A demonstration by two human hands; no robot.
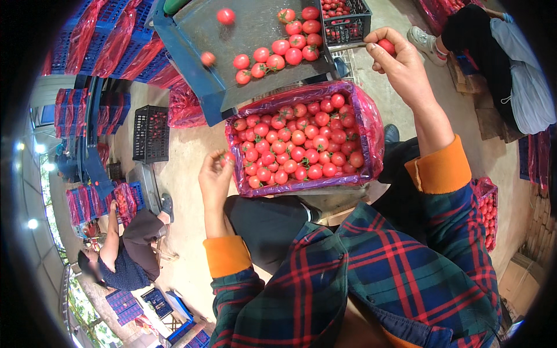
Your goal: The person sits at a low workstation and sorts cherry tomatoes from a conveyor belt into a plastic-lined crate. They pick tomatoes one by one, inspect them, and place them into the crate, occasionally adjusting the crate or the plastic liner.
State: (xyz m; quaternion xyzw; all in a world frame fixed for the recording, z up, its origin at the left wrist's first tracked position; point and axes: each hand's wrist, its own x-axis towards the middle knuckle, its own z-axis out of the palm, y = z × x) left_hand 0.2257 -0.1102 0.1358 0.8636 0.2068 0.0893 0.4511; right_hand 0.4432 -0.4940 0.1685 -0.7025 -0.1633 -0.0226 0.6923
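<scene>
My left hand [216, 182] pinches a small red tomato [226, 158] beside the left wall of a crate lined with red plastic film [370, 126]. That crate is heaped with red tomatoes [300, 143], many with green calyxes. Up to the right, my right hand [398, 61] grips another tomato [386, 47] between thumb and fingers, near a black plastic crate [348, 28]. A metal chute tray [256, 35] slopes above the lined crate. Several tomatoes [275, 62] lie along its lower right side, and two others sit apart on its left half.
Film-draped blue crates [109, 39] are stacked at upper left. A black crate [151, 133] stands on the floor. One person [130, 256] sits at lower left, with a hand at a tomato crate; another person [496, 69] is at upper right. A filled crate [487, 213] stands right of me.
</scene>
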